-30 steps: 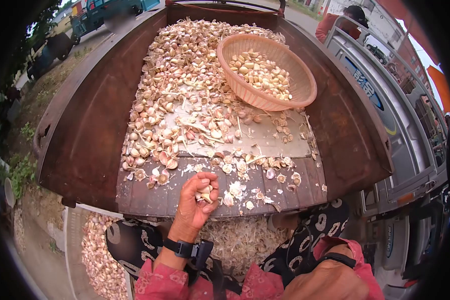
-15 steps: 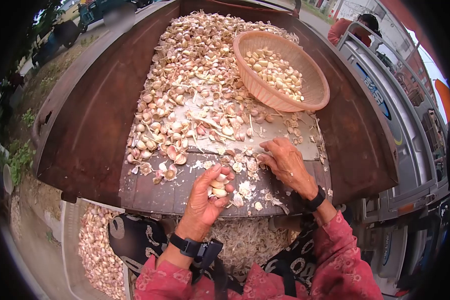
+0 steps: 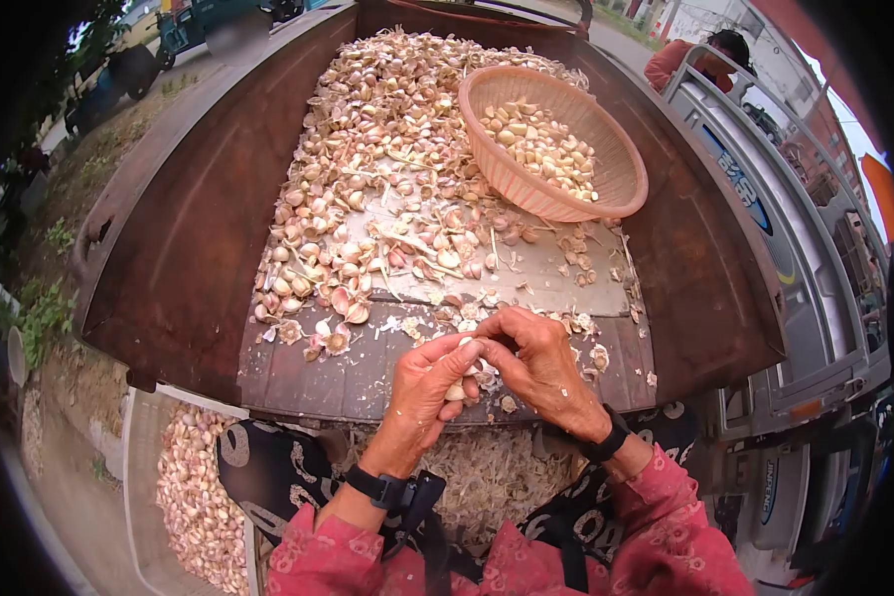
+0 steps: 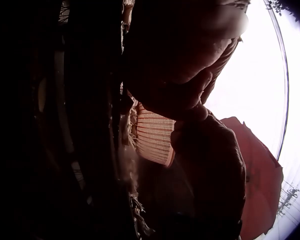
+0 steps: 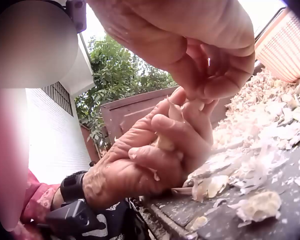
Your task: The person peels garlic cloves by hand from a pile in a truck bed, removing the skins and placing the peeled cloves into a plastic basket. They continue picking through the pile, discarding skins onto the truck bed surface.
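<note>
Over the near edge of the cart bed (image 3: 308, 392), both hands meet. My left hand (image 3: 417, 392) curls round a few garlic cloves (image 3: 455, 392), and its thumb and fingertips hold one up. The right hand (image 3: 546, 368) pinches at that clove with thumb and forefinger; fingers hide most of it. In the right wrist view, pale garlic cloves (image 5: 165, 143) show between the left fingers, with the right fingertips just above. The left wrist view is dark, with the hands in silhouette. Beyond them a pile of unpeeled garlic (image 3: 397, 109) covers the bed.
A pink plastic basket (image 3: 526, 191) with peeled cloves leans on the pile, at the back right. Rusty side walls (image 3: 189, 228) enclose the bed. Loose skins (image 3: 586, 323) lie at its front. Below left stands a crate (image 3: 141, 477) of cloves; husks (image 3: 487, 477) are heaped between the knees.
My right hand came up from the lower right to the bed, then moved left and down to meet the left hand. The left hand, still holding cloves, turned its fingertips toward it.
</note>
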A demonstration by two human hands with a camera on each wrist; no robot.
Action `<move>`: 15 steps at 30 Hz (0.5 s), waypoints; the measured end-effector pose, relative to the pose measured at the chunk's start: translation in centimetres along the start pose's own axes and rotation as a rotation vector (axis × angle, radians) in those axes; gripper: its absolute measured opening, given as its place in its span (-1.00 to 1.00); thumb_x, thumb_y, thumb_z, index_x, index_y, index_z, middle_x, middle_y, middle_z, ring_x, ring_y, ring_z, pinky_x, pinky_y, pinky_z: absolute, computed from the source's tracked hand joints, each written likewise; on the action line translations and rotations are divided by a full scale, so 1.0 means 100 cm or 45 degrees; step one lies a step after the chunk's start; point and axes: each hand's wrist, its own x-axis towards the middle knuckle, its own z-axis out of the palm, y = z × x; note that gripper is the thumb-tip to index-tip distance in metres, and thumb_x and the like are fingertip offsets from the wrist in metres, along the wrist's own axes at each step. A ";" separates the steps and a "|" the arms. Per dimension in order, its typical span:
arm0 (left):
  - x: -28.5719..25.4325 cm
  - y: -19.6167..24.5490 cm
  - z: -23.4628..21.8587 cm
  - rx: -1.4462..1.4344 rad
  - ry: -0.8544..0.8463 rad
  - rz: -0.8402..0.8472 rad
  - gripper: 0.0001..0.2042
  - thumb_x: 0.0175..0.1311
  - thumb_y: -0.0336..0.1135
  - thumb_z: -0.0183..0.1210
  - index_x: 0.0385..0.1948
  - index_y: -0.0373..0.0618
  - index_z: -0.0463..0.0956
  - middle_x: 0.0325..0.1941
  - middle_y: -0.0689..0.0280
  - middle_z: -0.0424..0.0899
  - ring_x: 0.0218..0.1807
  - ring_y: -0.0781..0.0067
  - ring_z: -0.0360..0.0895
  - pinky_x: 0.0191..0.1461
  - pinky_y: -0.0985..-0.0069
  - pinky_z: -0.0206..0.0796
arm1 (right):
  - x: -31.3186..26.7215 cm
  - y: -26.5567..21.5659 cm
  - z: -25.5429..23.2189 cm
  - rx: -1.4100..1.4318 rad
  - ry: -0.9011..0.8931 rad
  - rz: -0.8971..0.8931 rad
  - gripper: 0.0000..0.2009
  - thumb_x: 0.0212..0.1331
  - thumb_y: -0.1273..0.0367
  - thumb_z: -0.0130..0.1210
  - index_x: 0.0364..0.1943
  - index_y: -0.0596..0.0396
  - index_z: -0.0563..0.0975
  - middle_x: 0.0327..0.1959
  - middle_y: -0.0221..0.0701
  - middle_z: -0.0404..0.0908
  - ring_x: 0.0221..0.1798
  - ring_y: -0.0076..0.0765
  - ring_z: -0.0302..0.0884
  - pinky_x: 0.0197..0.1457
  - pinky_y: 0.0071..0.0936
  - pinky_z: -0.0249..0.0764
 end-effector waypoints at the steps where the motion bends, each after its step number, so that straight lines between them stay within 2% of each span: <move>1: -0.001 0.001 -0.001 0.003 -0.011 0.013 -0.68 0.36 -0.30 0.22 0.03 -0.31 0.52 -0.37 0.31 0.62 -0.52 0.66 0.56 -0.75 0.84 0.11 | -0.001 0.001 0.003 -0.008 0.032 -0.055 -0.87 0.16 0.45 0.22 -0.29 0.26 0.60 -0.46 -0.22 0.61 -0.44 -0.29 0.55 -0.35 -0.41 0.44; 2: -0.003 0.001 -0.004 -0.025 -0.025 0.008 -0.68 0.35 -0.30 0.23 0.03 -0.31 0.53 -0.36 0.32 0.63 -0.52 0.67 0.56 -0.74 0.85 0.12 | -0.001 0.001 0.003 0.072 0.022 -0.015 -0.89 0.19 0.46 0.22 -0.31 0.26 0.61 -0.44 -0.29 0.64 -0.46 -0.40 0.54 -0.38 -0.46 0.42; 3: -0.004 0.002 -0.007 -0.054 -0.035 0.000 -0.68 0.34 -0.30 0.25 0.03 -0.30 0.55 -0.35 0.33 0.63 -0.51 0.68 0.56 -0.74 0.85 0.13 | -0.001 0.001 0.003 0.069 0.024 -0.025 -0.89 0.19 0.46 0.22 -0.31 0.26 0.61 -0.44 -0.29 0.64 -0.46 -0.40 0.54 -0.38 -0.46 0.42; 5: -0.003 0.001 -0.010 -0.059 -0.052 0.010 -0.68 0.34 -0.31 0.24 0.02 -0.31 0.54 -0.36 0.31 0.63 -0.51 0.67 0.57 -0.74 0.86 0.13 | -0.002 0.007 0.004 0.521 -0.107 0.286 -0.90 0.23 0.45 0.21 -0.30 0.24 0.61 -0.41 -0.38 0.66 -0.46 -0.52 0.55 -0.39 -0.56 0.41; 6: -0.003 0.000 -0.013 -0.079 -0.045 0.003 -0.68 0.34 -0.31 0.24 0.02 -0.32 0.53 -0.35 0.31 0.63 -0.51 0.67 0.56 -0.74 0.86 0.13 | -0.001 0.015 0.005 0.751 -0.136 0.372 -0.85 0.29 0.39 0.21 -0.24 0.22 0.62 -0.41 -0.45 0.64 -0.44 -0.68 0.45 -0.38 -0.67 0.38; 7: -0.002 -0.001 -0.013 -0.099 -0.039 -0.005 -0.68 0.33 -0.32 0.24 0.03 -0.32 0.52 -0.35 0.31 0.62 -0.51 0.66 0.56 -0.74 0.85 0.12 | -0.001 0.015 0.004 0.749 -0.136 0.373 -0.85 0.29 0.39 0.21 -0.24 0.22 0.62 -0.41 -0.45 0.64 -0.44 -0.68 0.45 -0.38 -0.67 0.38; 9: -0.003 0.001 -0.010 -0.143 -0.026 -0.030 -0.69 0.34 -0.33 0.22 0.01 -0.32 0.50 -0.36 0.30 0.61 -0.52 0.65 0.53 -0.75 0.85 0.12 | 0.001 0.014 0.001 1.182 -0.056 0.626 -0.85 0.29 0.39 0.21 -0.21 0.23 0.62 -0.40 -0.45 0.63 -0.43 -0.66 0.49 -0.38 -0.70 0.40; 11: -0.008 0.009 -0.011 -0.181 -0.010 -0.045 -0.71 0.35 -0.35 0.19 0.00 -0.31 0.48 -0.37 0.30 0.59 -0.53 0.64 0.49 -0.75 0.84 0.11 | 0.010 0.029 -0.012 1.185 -0.014 0.657 -0.86 0.30 0.39 0.21 -0.17 0.18 0.62 -0.38 -0.46 0.63 -0.43 -0.68 0.51 -0.38 -0.71 0.42; 13: -0.026 0.023 -0.014 -0.383 0.019 -0.014 -0.72 0.35 -0.35 0.18 -0.01 -0.31 0.46 -0.36 0.31 0.55 -0.52 0.64 0.43 -0.76 0.82 0.11 | 0.025 0.050 -0.034 0.491 -0.037 0.589 -0.83 0.23 0.46 0.22 -0.13 0.18 0.64 -0.32 -0.37 0.68 -0.37 -0.46 0.62 -0.30 -0.52 0.54; 14: -0.044 0.039 -0.007 -0.399 0.064 0.020 -0.74 0.36 -0.36 0.17 0.00 -0.25 0.43 -0.38 0.34 0.46 -0.51 0.64 0.35 -0.76 0.81 0.10 | 0.037 0.061 -0.043 0.491 -0.040 0.586 -0.83 0.23 0.46 0.22 -0.13 0.18 0.64 -0.32 -0.37 0.68 -0.37 -0.46 0.62 -0.30 -0.52 0.54; 15: -0.071 0.056 -0.007 -0.446 0.109 0.164 -0.74 0.37 -0.37 0.14 0.02 -0.23 0.41 -0.37 0.35 0.41 -0.50 0.63 0.32 -0.76 0.81 0.11 | 0.050 0.074 -0.049 0.019 0.041 0.171 -0.82 0.18 0.48 0.21 -0.14 0.16 0.65 -0.27 -0.31 0.68 -0.28 -0.32 0.63 -0.23 -0.43 0.54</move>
